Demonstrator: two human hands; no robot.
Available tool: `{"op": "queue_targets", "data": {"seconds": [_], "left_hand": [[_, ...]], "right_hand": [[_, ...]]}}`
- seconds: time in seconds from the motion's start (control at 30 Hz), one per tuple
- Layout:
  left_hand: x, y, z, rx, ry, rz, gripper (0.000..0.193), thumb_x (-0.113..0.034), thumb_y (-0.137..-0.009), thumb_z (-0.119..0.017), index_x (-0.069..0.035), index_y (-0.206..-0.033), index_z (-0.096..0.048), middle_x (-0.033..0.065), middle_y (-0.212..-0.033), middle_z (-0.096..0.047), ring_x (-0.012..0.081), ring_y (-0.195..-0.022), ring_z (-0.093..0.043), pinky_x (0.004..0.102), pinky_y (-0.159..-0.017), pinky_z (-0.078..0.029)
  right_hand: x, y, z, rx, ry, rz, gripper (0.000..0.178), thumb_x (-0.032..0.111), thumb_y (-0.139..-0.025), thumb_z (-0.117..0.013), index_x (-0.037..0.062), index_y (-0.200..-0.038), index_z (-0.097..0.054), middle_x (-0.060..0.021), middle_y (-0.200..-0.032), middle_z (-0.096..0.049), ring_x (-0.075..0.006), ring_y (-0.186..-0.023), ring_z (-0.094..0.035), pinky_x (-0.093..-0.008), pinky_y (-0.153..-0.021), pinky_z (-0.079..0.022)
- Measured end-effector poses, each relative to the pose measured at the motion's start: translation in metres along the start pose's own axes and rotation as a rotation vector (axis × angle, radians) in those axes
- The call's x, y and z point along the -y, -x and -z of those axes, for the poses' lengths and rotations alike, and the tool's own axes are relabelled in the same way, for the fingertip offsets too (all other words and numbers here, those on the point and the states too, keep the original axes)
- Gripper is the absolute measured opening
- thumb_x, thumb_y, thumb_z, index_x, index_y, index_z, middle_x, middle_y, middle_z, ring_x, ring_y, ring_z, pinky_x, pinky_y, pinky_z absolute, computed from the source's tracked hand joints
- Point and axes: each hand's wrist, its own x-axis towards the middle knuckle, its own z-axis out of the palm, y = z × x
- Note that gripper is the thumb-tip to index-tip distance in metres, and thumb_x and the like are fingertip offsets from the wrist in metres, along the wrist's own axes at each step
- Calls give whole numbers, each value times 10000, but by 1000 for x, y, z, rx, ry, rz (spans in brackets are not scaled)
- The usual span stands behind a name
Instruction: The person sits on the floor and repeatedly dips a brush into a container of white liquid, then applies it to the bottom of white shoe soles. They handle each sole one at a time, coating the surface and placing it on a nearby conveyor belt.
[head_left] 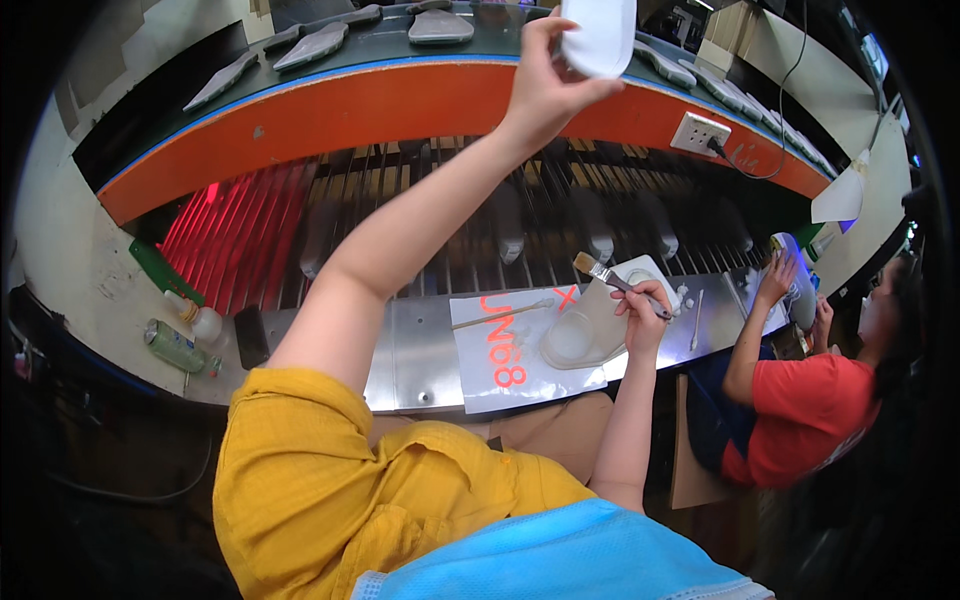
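Note:
My left hand point(548, 88) is raised over the upper shelf at the top. Its fingers and thumb grip a white, round-ended shoe sole point(602, 38), whose far end runs out of the picture. My right hand point(643, 304) is lower down, above the metal ledge, closed around the handle of a flat brush point(606, 274). The pale bristles point up and to the left. Beneath that hand is a beige sole-shaped tray point(600, 318) with a round pale dish point(572, 336) in it. A white sheet point(490, 375) with red marks lies under the tray's left side, a thin stick point(500, 314) across it.
Several soles point(440, 28) lie on the green upper shelf, behind an orange panel point(330, 115) with a socket point(700, 133). Below, dark shoes point(510, 230) stand on rollers. Bottles point(172, 345) stand at left. At right, a co-worker in red point(805, 410) handles a shoe point(795, 275).

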Motion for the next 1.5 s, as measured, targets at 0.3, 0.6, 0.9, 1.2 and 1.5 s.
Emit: {"op": "queue_targets", "data": {"seconds": [0.3, 0.6, 0.9, 1.2, 1.5], "left_hand": [[-91, 224, 81, 45, 239, 1049, 505, -210, -939, -705, 8, -1362, -538, 159, -1264, -651, 230, -1081, -671, 379, -938, -531], [-131, 363, 147, -408, 576, 1502, 779, -591, -1008, -480, 3, -1501, -382, 257, -1299, -622, 341, -1023, -717, 425, -850, -612], [-101, 372, 92, -392, 690, 1580, 751, -599, -1062, -176, -53, -1537, -377, 230, -1367, -592, 318, -1127, -683, 423, -932, -609], [-79, 361, 58, -416, 799, 1657, 667, -544, -1084, -205, -84, -1523, -408, 165, -1379, -595, 270, -1198, -651, 400, -965, -595], [-73, 379, 49, -361, 814, 1641, 661, -534, -1084, -176, -102, -1548, -364, 180, -1394, -587, 271, -1182, -665, 406, -909, -627]], "right_hand": [[13, 32, -21, -44, 292, -48, 145, -5, -820, -655, -30, -958, -615, -188, -840, -725, -193, -660, -672, -294, -669, -521], [7, 90, -15, -130, 567, -143, 122, -37, -834, -666, -44, -955, -663, -116, -818, -707, -157, -706, -675, -275, -595, -539], [-21, 89, -32, -116, 874, -233, 83, -9, -804, -657, -10, -877, -696, -46, -711, -666, -104, -610, -625, -247, -553, -510], [-2, 109, -9, -180, 420, -111, 140, -41, -868, -651, -54, -1006, -636, -155, -884, -727, -207, -726, -707, -307, -749, -554], [-56, 138, 10, -812, -747, -529, 246, 191, -953, -642, 13, -1110, -580, -118, -939, -715, -193, -791, -673, -327, -743, -522]]}}
